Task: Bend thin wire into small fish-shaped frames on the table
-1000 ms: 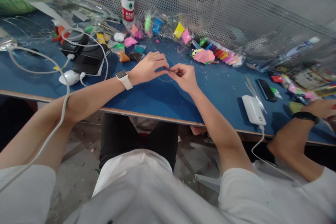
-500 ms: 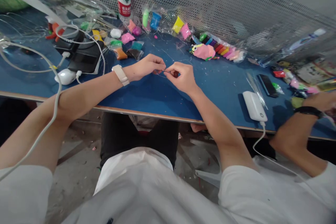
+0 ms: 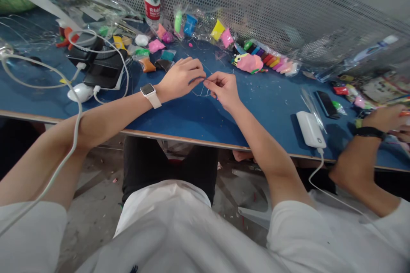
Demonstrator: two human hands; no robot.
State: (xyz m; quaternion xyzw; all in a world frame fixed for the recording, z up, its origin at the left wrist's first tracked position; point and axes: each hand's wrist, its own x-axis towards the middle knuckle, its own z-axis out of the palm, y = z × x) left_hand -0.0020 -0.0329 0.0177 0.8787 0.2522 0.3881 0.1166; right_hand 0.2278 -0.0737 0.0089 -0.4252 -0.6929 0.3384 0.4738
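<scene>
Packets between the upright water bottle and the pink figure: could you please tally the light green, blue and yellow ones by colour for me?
Light green packet: 1
Blue packet: 1
Yellow packet: 1
Total: 3

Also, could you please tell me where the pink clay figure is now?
In the head view, the pink clay figure lies beyond and right of the right hand, beside the row of coloured packs.

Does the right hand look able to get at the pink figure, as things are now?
Probably yes: the pink figure lies just past the right hand, with only blue tabletop between. That hand, though, looks busy close to the left hand.
</scene>
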